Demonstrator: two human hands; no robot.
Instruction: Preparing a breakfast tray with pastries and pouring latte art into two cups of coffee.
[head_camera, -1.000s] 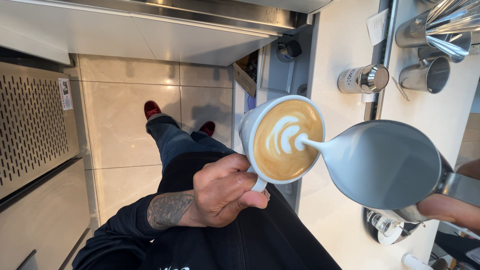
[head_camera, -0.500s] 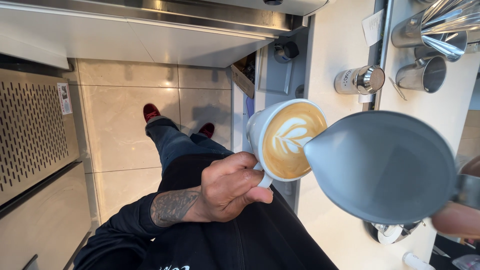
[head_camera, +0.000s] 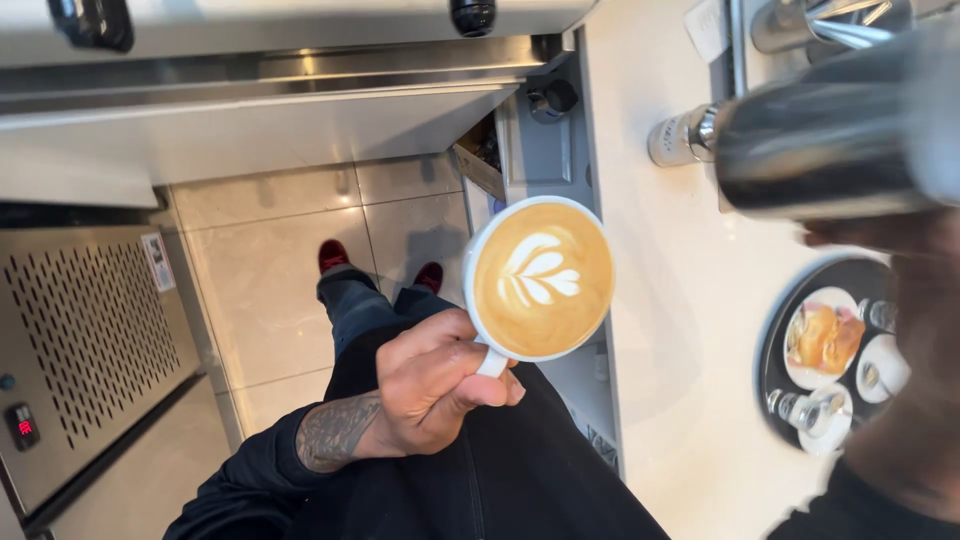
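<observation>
The left fingers (head_camera: 470, 385) are closed round the handle of the cup (head_camera: 540, 278), pinching it low at the near rim, so the cup stands out beyond the knuckles, up and to the right of the left hand (head_camera: 425, 395). It is held level in the air, over the edge where the floor (head_camera: 260, 290) meets the pale worktop (head_camera: 680, 300), resting on neither. The jug (head_camera: 830, 130) hangs high to the right, well apart from the cup, its long axis lying nearly sideways. The right hand (head_camera: 900, 300) sits below the jug, blurred and close to the lens; whether its fingers are clamped on the jug I cannot tell. Of the two hands, the left alone touches the cup. On the worktop under the right hand lies a dark tray (head_camera: 775, 350) with a pastry (head_camera: 825, 338). In the cup's brown crema sits a white leaf pattern, its stem pointing toward the handle.
</observation>
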